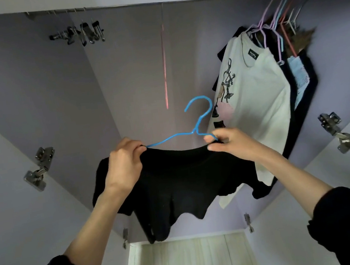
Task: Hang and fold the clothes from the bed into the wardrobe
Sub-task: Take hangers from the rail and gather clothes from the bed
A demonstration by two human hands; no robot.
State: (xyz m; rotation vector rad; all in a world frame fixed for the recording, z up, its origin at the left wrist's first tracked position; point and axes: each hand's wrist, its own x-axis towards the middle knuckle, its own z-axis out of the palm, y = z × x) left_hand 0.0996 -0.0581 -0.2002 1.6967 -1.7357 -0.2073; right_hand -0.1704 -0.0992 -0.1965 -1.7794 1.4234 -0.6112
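A black T-shirt (184,183) hangs on a blue wire hanger (199,117) in front of the open wardrobe. My left hand (124,162) pinches the shirt's left shoulder at the hanger's arm. My right hand (230,144) pinches the right shoulder together with the hanger's other arm. The hanger's hook points up, well below the wardrobe rail (293,4), and is free of it. The shirt's lower part droops in loose folds.
On the rail at the right hang a white printed T-shirt (261,96) and several dark and blue garments on coloured hangers. Metal clip hangers (82,34) hang at the upper left. Open wardrobe doors with hinges (38,168) flank both sides. Pale floor (188,259) lies below.
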